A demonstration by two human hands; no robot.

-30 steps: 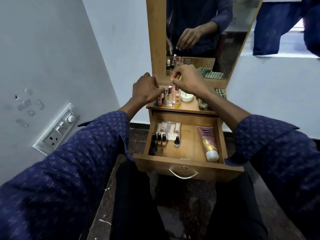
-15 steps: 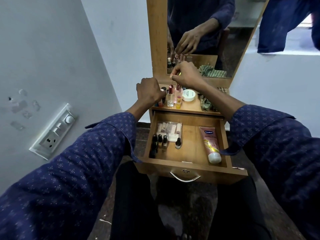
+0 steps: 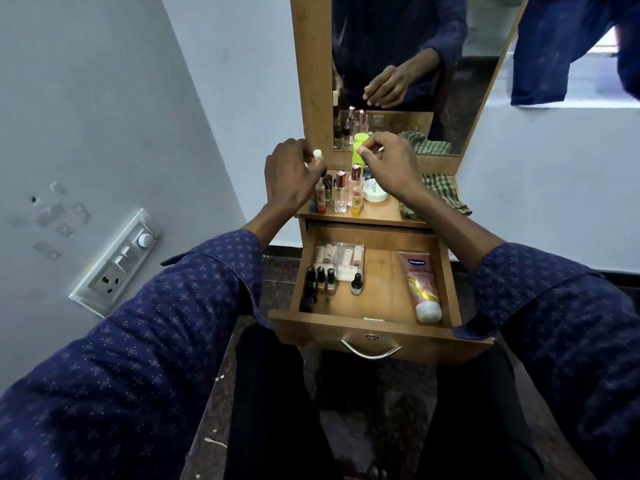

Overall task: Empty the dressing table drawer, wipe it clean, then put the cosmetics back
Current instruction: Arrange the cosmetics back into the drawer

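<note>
The wooden drawer stands pulled open below the dressing table top. Inside lie a pink lotion tube at the right, a clear pack of small tubes at the back left, and several small dark nail-polish bottles. On the table top stand perfume bottles and a white jar. My left hand holds a small white-capped bottle above the left bottles. My right hand pinches a neon-green-capped bottle near the mirror's base.
A green checked cloth lies on the right of the table top. The mirror rises behind it. A socket panel sits on the left wall. A blue garment hangs at the upper right. My legs are under the drawer.
My left hand has lifted a white-capped bottle up from the row of bottles. My right hand has shifted a little right, and the green-capped bottle now shows at its fingertips.
</note>
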